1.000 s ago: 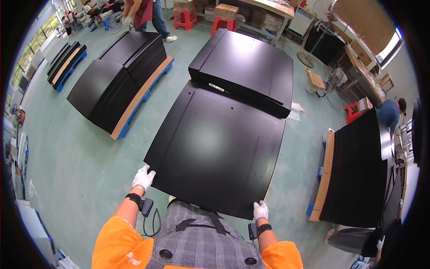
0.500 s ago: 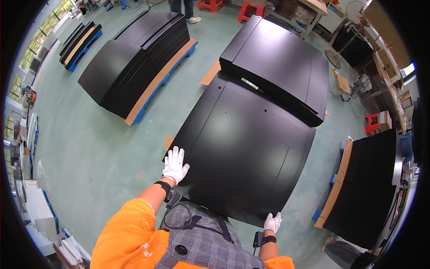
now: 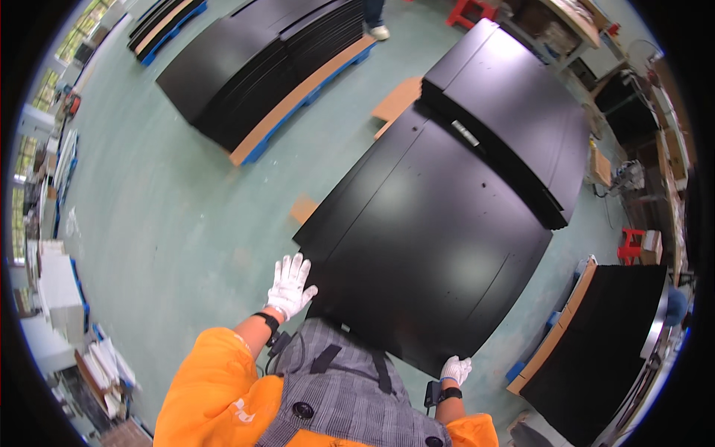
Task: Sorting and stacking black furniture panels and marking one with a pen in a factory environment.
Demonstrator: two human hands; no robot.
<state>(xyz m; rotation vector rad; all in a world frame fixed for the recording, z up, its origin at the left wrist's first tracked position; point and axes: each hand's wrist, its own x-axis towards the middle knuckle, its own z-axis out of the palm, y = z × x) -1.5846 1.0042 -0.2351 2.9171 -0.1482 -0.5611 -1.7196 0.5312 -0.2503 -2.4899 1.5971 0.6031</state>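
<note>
A large black panel [image 3: 424, 246] with a few small holes and thin lines lies in front of my body. My left hand [image 3: 290, 288], in a white glove, is at the panel's left near edge with its fingers spread. My right hand [image 3: 456, 369], also gloved, has its fingers curled round the panel's near right corner. Behind the panel stands a stack of black panels [image 3: 514, 112]. A slim white marker-like object [image 3: 465, 133] lies at the far edge of the near panel, by the stack.
At the far left a second stack of black panels [image 3: 223, 74] stands on a blue pallet with cardboard [image 3: 298, 104]. More black panels [image 3: 596, 343] are at the right. Red stools [image 3: 471, 13] and a workbench [image 3: 570, 16] are at the back. A person's foot [image 3: 380, 33] shows beyond.
The view has shifted, so the panels appear further right. My left hand has slid back off the panel's surface toward its near left edge. My right hand stays at the near right corner.
</note>
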